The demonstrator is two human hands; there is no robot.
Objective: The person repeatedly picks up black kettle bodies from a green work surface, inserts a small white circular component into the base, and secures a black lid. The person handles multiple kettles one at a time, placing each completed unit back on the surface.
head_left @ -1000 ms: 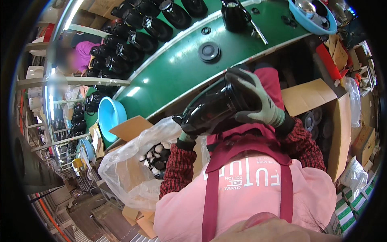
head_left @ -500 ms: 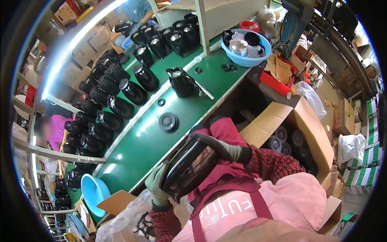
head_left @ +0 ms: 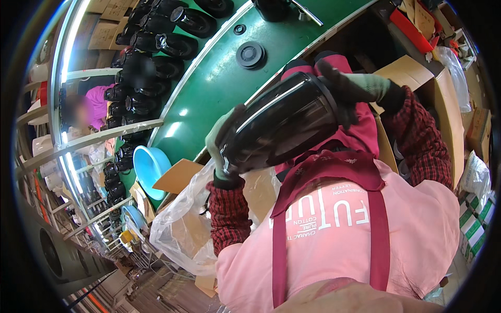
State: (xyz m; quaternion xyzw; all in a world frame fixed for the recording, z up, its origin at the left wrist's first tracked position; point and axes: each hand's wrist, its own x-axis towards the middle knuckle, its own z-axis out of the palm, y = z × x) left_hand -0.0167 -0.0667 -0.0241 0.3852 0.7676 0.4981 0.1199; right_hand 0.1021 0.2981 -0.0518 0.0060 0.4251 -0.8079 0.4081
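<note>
A glossy black vacuum jug body (head_left: 282, 122) lies nearly sideways above my lap, held between both gloved hands. My left hand (head_left: 222, 141) is closed round its left, lower end. At its right, ribbed end, my right hand (head_left: 352, 91) grips the rim, with dark fingertips partly blurred. On the green bench beyond are a round black lid-like part (head_left: 251, 55) and a small black ring (head_left: 239, 29). Another black jug (head_left: 271, 8), cut off by the top edge, stands to the right of the ring.
Rows of black jugs (head_left: 156, 44) fill the bench's far left. A blue basin (head_left: 151, 172) sits by a cardboard flap and clear plastic bag (head_left: 182, 224) at my left. An open carton (head_left: 449, 115) stands at my right. A person in purple (head_left: 96, 107) is at the far left.
The view has shifted, so the bench sits higher in the picture. The held jug has turned flatter, and my right hand has moved out to its right end.
</note>
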